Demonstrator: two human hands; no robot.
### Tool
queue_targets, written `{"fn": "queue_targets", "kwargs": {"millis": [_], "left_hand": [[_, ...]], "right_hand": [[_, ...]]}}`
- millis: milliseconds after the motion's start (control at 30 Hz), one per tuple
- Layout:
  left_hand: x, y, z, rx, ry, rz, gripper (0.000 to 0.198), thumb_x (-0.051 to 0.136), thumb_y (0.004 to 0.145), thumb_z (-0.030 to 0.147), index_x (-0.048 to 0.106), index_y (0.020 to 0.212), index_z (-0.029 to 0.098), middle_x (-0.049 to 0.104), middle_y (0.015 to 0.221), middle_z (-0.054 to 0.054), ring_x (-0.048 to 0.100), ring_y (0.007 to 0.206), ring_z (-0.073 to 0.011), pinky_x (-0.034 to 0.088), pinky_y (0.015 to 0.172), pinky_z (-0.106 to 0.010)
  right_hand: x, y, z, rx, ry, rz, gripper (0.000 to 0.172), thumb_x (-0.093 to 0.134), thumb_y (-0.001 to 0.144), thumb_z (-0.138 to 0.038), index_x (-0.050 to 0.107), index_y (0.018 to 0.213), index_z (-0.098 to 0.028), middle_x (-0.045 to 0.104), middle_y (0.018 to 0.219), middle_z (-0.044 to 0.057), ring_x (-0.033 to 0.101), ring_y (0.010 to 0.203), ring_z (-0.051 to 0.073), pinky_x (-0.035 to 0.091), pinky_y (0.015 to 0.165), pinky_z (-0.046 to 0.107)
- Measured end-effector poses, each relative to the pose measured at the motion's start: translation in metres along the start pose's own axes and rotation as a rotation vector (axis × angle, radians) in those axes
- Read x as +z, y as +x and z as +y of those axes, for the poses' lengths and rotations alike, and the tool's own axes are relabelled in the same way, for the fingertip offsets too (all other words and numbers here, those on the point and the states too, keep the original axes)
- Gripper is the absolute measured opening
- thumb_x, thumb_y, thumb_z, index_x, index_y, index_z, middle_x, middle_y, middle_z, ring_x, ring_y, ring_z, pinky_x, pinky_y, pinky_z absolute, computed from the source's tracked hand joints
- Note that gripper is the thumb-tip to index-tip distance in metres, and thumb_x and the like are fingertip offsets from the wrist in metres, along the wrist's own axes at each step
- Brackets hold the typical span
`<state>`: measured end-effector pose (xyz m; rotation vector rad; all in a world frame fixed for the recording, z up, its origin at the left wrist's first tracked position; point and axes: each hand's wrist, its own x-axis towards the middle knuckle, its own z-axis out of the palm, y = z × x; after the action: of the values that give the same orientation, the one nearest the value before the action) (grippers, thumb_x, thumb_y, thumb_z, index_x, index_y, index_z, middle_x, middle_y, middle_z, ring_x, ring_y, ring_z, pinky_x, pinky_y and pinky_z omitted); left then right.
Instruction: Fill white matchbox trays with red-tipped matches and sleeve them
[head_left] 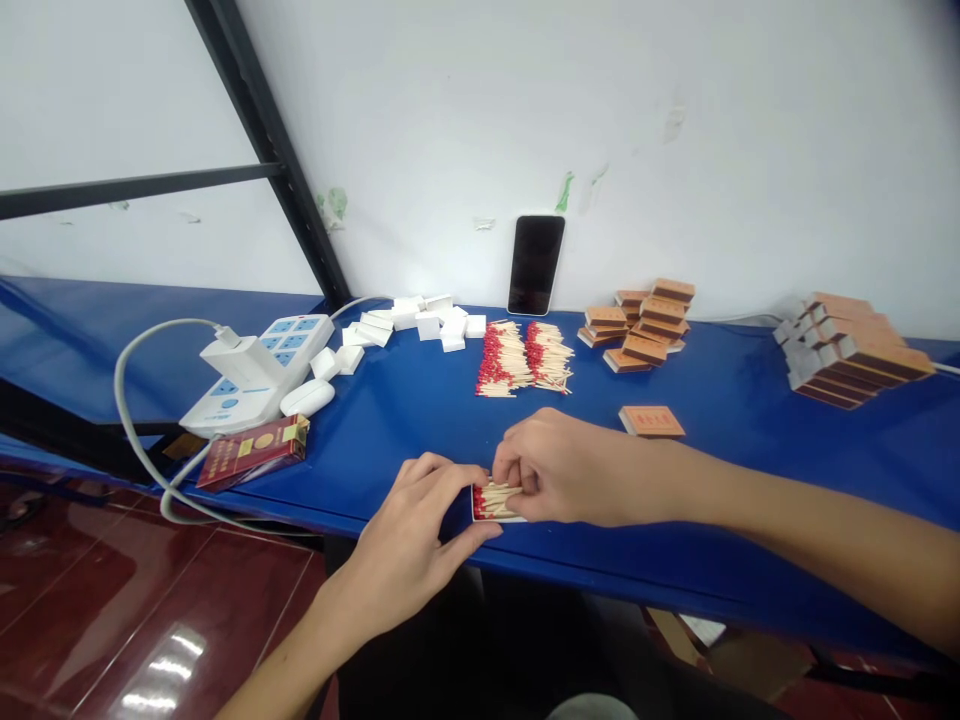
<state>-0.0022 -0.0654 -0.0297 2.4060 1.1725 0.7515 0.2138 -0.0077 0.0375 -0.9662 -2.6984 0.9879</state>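
Work is done close to the near edge of a blue table (pixel 390 430). By the left hand (pixel 420 525), a white tray (pixel 512 520) is gripped between thumb and forefinger at its left end; over its other end the right hand (pixel 517 478) is curled, its fingertips hidden, so whether anything is pinched cannot be told. The tray, apparently thin card, is probably light and easily crushed, best held gently by its long sides. The red-tipped matches (pixel 487 497) inside, likely stiff but snappable, are best taken by their bare shafts.
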Motion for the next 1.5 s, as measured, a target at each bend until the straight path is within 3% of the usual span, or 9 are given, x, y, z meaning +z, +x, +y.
{"fn": "queue_targets", "kwargs": {"millis": [300,467,600,667,800,1000,1167,1300,1500], "left_hand": [[-0.001,0.001,-0.001,0.053,0.007,-0.024,0.017,0.061,0.097,0.03,0.058,0.113,0.027,0.067,0.118,0.001,0.055,0.105,-0.0194,0.037,0.092,-0.036],[0.003,-0.001,-0.006,0.074,0.055,0.016,0.024,0.063,0.095,0.032,0.059,0.118,0.026,0.064,0.126,-0.001,0.056,0.11,-0.0208,0.037,0.099,-0.039],[0.004,-0.001,-0.006,0.068,0.071,0.034,0.026,0.062,0.095,0.033,0.058,0.12,0.027,0.063,0.127,-0.002,0.057,0.111,-0.0211,0.037,0.101,-0.04],[0.004,-0.002,-0.005,0.053,0.054,0.038,0.032,0.063,0.095,0.033,0.054,0.126,0.027,0.065,0.123,-0.002,0.057,0.109,-0.0206,0.038,0.101,-0.039],[0.004,-0.002,-0.004,0.008,0.027,0.055,0.044,0.064,0.094,0.033,0.046,0.134,0.027,0.064,0.121,-0.003,0.056,0.107,-0.0208,0.042,0.096,-0.037],[0.002,-0.001,-0.003,0.072,0.025,0.045,0.025,0.062,0.096,0.031,0.054,0.118,0.025,0.066,0.115,-0.003,0.057,0.101,-0.02,0.042,0.091,-0.035],[0.001,0.0,-0.004,0.112,0.048,0.028,0.019,0.06,0.097,0.028,0.06,0.115,0.026,0.065,0.12,-0.004,0.057,0.105,-0.0207,0.04,0.094,-0.038],[0.004,-0.001,-0.007,0.11,0.063,0.044,0.019,0.062,0.096,0.029,0.061,0.114,0.024,0.065,0.121,-0.005,0.058,0.105,-0.0214,0.04,0.096,-0.04],[0.003,-0.002,-0.005,0.1,0.075,0.043,0.023,0.062,0.095,0.029,0.06,0.118,0.024,0.066,0.12,-0.005,0.058,0.105,-0.0214,0.042,0.096,-0.04]], "right_hand": [[0.012,-0.003,0.003,0.001,0.072,0.076,0.008,0.068,0.086,-0.024,0.072,0.082,-0.019,0.069,0.075,-0.001,0.061,0.065,0.01,0.045,0.059,0.02],[0.007,-0.01,0.03,0.007,-0.127,0.247,0.011,0.063,0.091,-0.027,0.07,0.09,-0.02,0.065,0.084,0.001,0.058,0.072,0.012,0.044,0.065,0.025],[0.004,-0.019,0.05,0.071,-0.242,0.152,0.014,0.054,0.096,-0.031,0.063,0.091,-0.02,0.061,0.091,0.003,0.057,0.081,0.016,0.044,0.069,0.029],[0.005,-0.022,0.047,0.081,-0.25,0.112,0.017,0.046,0.099,-0.027,0.056,0.087,-0.02,0.06,0.091,0.003,0.056,0.079,0.016,0.043,0.07,0.03],[0.013,-0.022,0.026,0.05,-0.222,0.16,0.013,0.044,0.099,-0.024,0.052,0.09,-0.021,0.058,0.094,0.002,0.054,0.076,0.015,0.042,0.068,0.03],[0.032,-0.015,0.006,0.028,-0.18,0.129,0.013,0.048,0.097,-0.025,0.055,0.088,-0.02,0.059,0.09,0.0,0.053,0.07,0.012,0.038,0.061,0.027],[0.022,-0.017,0.006,0.07,-0.134,0.18,0.013,0.052,0.095,-0.03,0.055,0.086,-0.021,0.061,0.082,-0.001,0.054,0.07,0.013,0.038,0.062,0.027],[0.0,-0.016,0.024,0.161,-0.332,0.255,0.01,0.051,0.095,-0.025,0.058,0.089,-0.022,0.064,0.077,0.0,0.059,0.075,0.017,0.04,0.069,0.028],[-0.01,0.002,0.07,0.229,-0.561,0.23,0.02,0.047,0.099,-0.023,0.059,0.114,-0.017,0.066,0.109,0.012,0.063,0.097,0.024,0.043,0.076,0.031]]}}
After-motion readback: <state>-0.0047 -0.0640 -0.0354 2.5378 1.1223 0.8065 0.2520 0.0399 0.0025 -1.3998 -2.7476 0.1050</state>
